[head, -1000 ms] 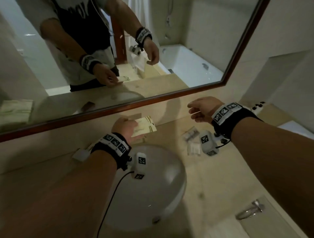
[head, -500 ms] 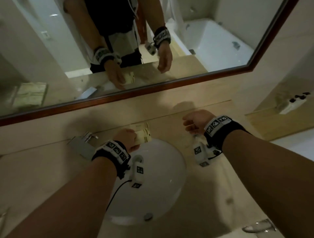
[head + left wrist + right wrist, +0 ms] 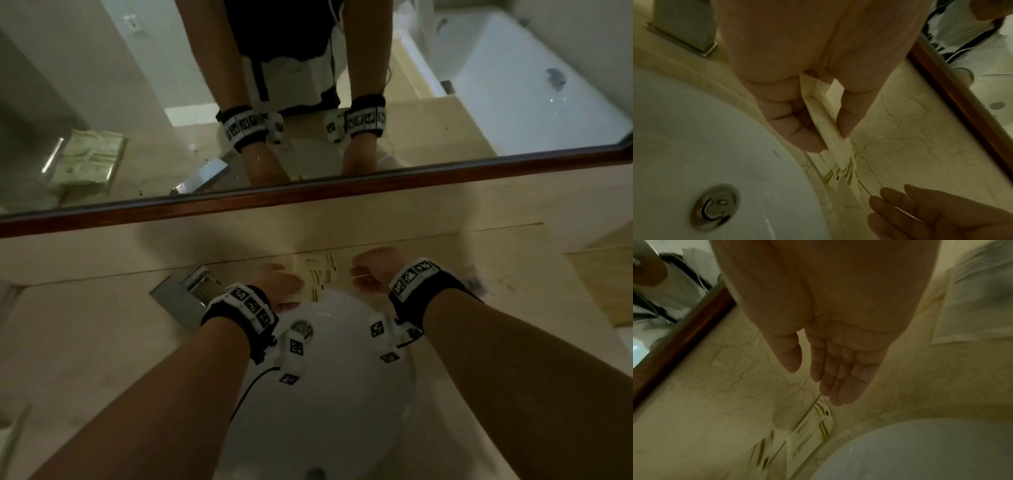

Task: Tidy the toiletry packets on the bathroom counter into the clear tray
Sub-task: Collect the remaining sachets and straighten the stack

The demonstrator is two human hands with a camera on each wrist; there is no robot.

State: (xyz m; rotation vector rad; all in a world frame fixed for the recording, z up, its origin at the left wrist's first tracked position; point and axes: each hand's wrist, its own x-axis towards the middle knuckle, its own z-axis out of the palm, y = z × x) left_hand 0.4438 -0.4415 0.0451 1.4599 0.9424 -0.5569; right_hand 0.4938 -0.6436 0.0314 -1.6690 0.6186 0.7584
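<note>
A small stack of cream toiletry packets [image 3: 317, 274] with gold stripes stands on edge on the marble counter just behind the basin. My left hand [image 3: 294, 287] pinches the stack between thumb and fingers; the left wrist view shows the packets [image 3: 824, 113] edge-on in that grip [image 3: 826, 134]. My right hand [image 3: 359, 277] hovers at the stack's right end, fingers straight and holding nothing. In the right wrist view its fingertips [image 3: 836, 395] hang just above the striped packets [image 3: 813, 426]. A clear tray of packets [image 3: 85, 161] shows only as a mirror reflection at far left.
The white basin [image 3: 325, 394] lies under both wrists, with a chrome tap [image 3: 191, 291] to the left. A wood-framed mirror [image 3: 308, 195] rises behind the counter. A white wrapped packet [image 3: 476, 284] lies on the counter right of my right wrist.
My left hand has lowered the packets from the air onto the counter behind the basin. The right hand has moved left and down to their end. The view has tilted downward.
</note>
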